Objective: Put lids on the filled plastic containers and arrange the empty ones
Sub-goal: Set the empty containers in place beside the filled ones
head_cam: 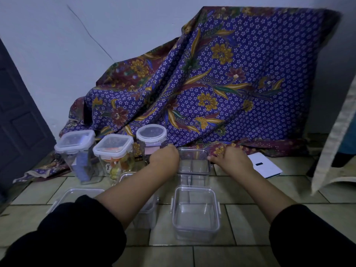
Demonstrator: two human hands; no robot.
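A tall empty clear container (193, 164) stands on the tiled floor at centre. My left hand (164, 156) grips its left rim and my right hand (229, 158) grips its right rim. In front of it sits a lower empty square container (195, 212) with side clips. Three lidded containers stand in a row at left: a square one with blue contents (77, 147), a square one with colourful sweets (114, 151) and a round one with pink contents (151, 135). Further empty clear containers (75, 193) lie partly hidden under my left forearm.
A purple floral batik cloth (221, 83) drapes over something against the wall behind the containers. A white flat device (264, 164) lies on the floor at right. A dark door (17, 112) is at far left, pale fabric (339, 132) hangs at far right.
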